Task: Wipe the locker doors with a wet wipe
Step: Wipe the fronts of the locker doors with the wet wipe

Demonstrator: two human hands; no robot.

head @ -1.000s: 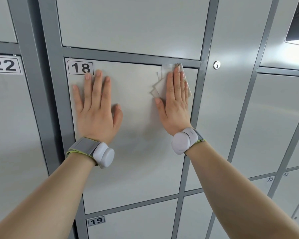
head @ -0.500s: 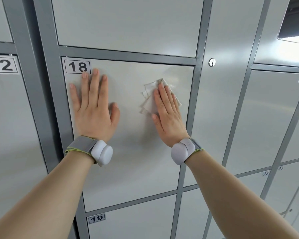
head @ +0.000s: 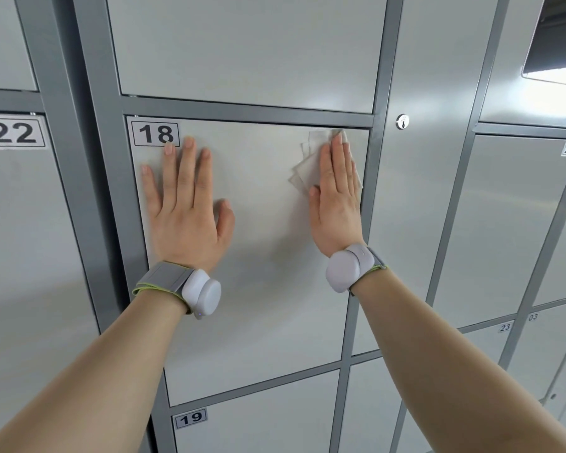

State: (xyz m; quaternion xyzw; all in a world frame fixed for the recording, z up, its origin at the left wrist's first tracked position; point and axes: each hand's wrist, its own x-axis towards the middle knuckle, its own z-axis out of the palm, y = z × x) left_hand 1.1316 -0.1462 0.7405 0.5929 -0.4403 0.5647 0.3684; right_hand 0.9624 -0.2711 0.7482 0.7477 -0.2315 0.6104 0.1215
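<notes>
The pale grey locker door numbered 18 (head: 268, 289) fills the middle of the view. My right hand (head: 335, 201) lies flat with straight fingers on a crumpled white wet wipe (head: 307, 161), pressing it against the door's upper right corner. The wipe sticks out to the left of and above my fingers. My left hand (head: 185, 210) rests flat on the door's upper left part, fingertips just below the "18" label (head: 155, 134).
Dark grey frame bars (head: 89, 158) separate the doors. Door 19 (head: 258, 420) is below, another door above, door 22 (head: 13, 223) at left. A tall panel with a round keyhole (head: 402, 121) stands to the right, more lockers beyond it.
My right hand slid the wipe down and left half a second ago, and has now moved back up to the door's top right corner. My left hand stayed in place.
</notes>
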